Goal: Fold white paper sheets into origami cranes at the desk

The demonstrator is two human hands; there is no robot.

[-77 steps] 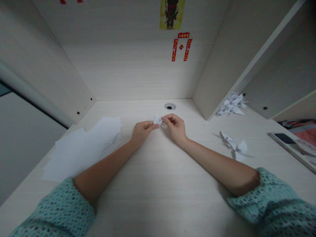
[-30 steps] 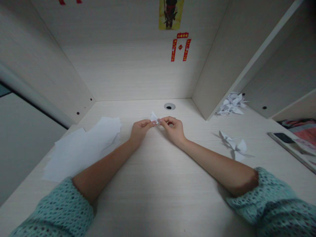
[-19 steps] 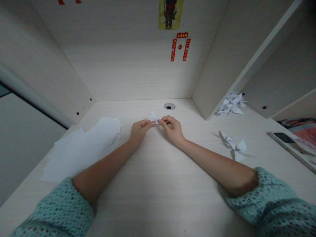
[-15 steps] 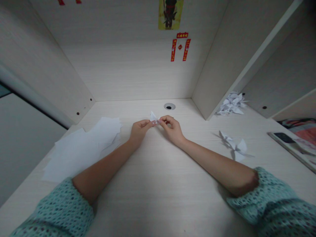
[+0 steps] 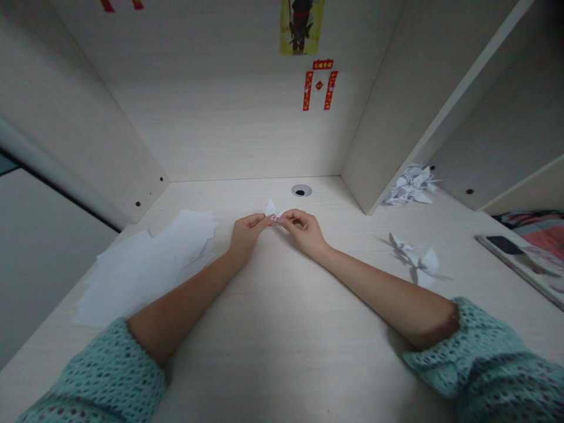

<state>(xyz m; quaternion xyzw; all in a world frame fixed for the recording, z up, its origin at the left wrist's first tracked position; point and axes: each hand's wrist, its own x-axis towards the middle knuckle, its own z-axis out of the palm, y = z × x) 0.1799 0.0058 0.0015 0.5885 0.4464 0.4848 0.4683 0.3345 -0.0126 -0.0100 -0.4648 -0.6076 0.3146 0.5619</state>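
Observation:
A small folded white paper (image 5: 270, 208) is held between my two hands above the middle of the desk, one pointed flap sticking up. My left hand (image 5: 247, 234) pinches it from the left with thumb and fingers. From the right, my right hand (image 5: 306, 231) pinches it too, and the fingertips of both hands nearly meet. The fingers hide the lower part of the paper. Loose sheets of white paper (image 5: 145, 264) lie in an overlapping stack left of my left hand. Folded paper cranes (image 5: 425, 265) rest on the desk to the right.
A heap of folded white paper pieces (image 5: 413, 185) sits behind the upright divider (image 5: 388, 117). A flat tablet-like object (image 5: 524, 264) and a red and grey cloth (image 5: 544, 238) are at the far right. A round cable hole (image 5: 302, 190) is near the back wall.
My hands stay pinched on the folded paper, with their fingertips slightly closer together. The whole view has shifted slightly; the other objects stay in place.

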